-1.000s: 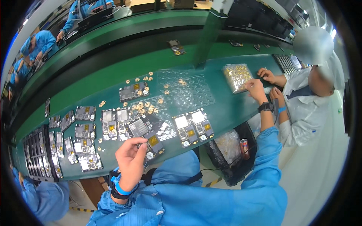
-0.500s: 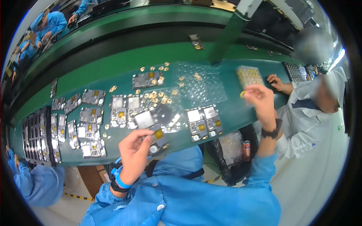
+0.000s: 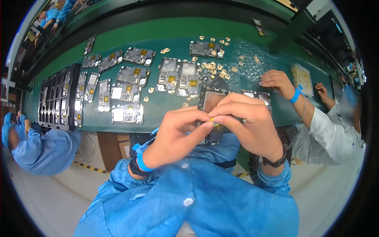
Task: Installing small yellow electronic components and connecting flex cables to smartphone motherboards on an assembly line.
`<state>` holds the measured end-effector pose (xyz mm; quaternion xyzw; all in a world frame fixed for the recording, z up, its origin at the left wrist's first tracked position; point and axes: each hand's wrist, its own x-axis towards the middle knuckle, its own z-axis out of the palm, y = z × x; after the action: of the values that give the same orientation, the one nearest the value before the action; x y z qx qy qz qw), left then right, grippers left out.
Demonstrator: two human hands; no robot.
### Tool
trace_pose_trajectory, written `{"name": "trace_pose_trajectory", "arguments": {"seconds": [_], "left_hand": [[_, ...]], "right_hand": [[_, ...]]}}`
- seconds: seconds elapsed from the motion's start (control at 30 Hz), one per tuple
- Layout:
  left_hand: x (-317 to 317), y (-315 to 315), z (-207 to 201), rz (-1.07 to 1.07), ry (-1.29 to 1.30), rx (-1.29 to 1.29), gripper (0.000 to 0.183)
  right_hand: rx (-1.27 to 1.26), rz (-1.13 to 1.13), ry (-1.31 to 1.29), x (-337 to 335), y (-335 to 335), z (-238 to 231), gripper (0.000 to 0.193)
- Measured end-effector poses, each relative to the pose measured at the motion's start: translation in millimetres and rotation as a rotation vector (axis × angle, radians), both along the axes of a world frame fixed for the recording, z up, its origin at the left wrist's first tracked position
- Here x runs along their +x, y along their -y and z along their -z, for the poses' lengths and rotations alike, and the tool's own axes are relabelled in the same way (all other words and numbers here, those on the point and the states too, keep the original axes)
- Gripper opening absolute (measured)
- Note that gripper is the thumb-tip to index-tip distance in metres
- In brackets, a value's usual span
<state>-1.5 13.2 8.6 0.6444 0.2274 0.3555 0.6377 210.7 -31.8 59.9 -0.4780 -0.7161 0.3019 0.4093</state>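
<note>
1. In the centre of the frame I have my left hand and my right hand brought together, fingertips pinched from both sides on a small round yellow-gold sticker. Both hands' fingers are closed on it, and it is raised above the bench, not on any board.
2. Just behind my hands lies a dark rectangular circuit board with a bare copper-coloured patch on the green work mat; I judge this to be the board now in hand, with the sticker not yet laid on it.
3. Left of centre sit several rows of grey circuit boards with small yellow squares; whether they are all finished I cannot tell.
4. Upper centre, loose tan sticker pieces are scattered beside a clear plastic blister tray, so plenty seems left.
5. At the left edge a black slotted rack holds more boards.
6. At the right, a co-worker's hand with a blue wrist strap rests on the mat.
</note>
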Motion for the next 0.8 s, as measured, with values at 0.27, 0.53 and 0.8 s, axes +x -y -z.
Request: {"name": "trace_pose_trajectory", "arguments": {"seconds": [0.27,0.53,0.8], "left_hand": [[-18,1,11,-0.157,-0.045,0.116,0.013],[-11,8,14,-0.320,-0.029,0.158,0.016],[-10,12,16,-0.395,-0.064,0.128,0.015]], "right_hand": [[-0.083,0.030,-0.011,-17,0,4,0.015],[-0.267,0.252,-0.494,-36,15,19,0.014],[-0.202,0.243,-0.512,-41,14,32,0.012]]}}
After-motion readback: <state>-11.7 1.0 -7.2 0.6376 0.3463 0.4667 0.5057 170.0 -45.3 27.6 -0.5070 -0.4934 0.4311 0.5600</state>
